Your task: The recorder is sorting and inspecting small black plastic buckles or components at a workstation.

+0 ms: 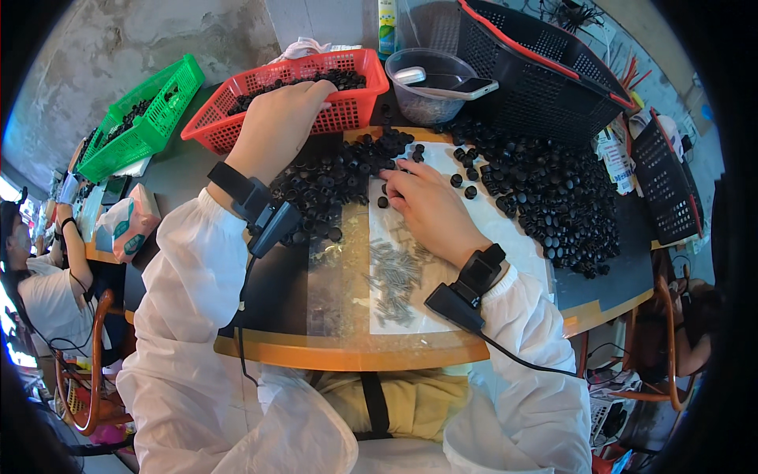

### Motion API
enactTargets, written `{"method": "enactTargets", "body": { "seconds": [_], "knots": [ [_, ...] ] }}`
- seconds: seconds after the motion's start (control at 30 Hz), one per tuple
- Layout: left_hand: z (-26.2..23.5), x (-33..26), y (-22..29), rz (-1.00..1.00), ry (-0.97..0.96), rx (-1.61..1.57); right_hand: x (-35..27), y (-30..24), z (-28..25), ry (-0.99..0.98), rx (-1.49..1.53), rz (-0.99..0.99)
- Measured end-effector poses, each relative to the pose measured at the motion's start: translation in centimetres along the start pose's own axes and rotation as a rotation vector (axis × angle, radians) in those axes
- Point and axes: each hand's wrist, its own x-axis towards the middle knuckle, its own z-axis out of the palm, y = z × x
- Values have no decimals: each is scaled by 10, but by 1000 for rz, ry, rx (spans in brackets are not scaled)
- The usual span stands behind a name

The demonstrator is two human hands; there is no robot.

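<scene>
My left hand reaches over the near wall of a red plastic basket that holds small black round parts. Its fingertips are hidden behind the hand, so I cannot tell what they grip. On a white sheet, my right hand has its fingers stretched out and slightly bent, with the thumb apart, beside a few loose black caps. A pile of hollow black parts lies between my hands. Right of the sheet spreads a larger heap of black caps. Thin clear pins lie scattered near my right wrist.
A green basket with black parts stands at the left. Behind the heap are a clear tub holding a phone and a large black basket. A tissue pack lies left, near a seated person. Cables hang from both wrist devices.
</scene>
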Motion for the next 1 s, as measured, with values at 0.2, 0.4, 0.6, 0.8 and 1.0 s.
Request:
{"method": "enactTargets", "body": {
  "seconds": [0.2, 0.4, 0.6, 0.8, 1.0],
  "knots": [
    [-2, 4, -1, -19, -13, -23, 4, 3, 0, 13, 30, -8],
    [-7, 3, -5, -65, 5, -23, 50, 16, -16, 157, 124, -2],
    [-6, 2, -11, -86, 72, -51, 124, 63, 17, 19, 201, 13],
    [-8, -4, -29, -58, 135, -57, 147, 90, 44, -118, 268, 135],
    [-2, -4, -31, -78, 82, -80, 139, 77, 41, -243, 413, 2]
  ]
}}
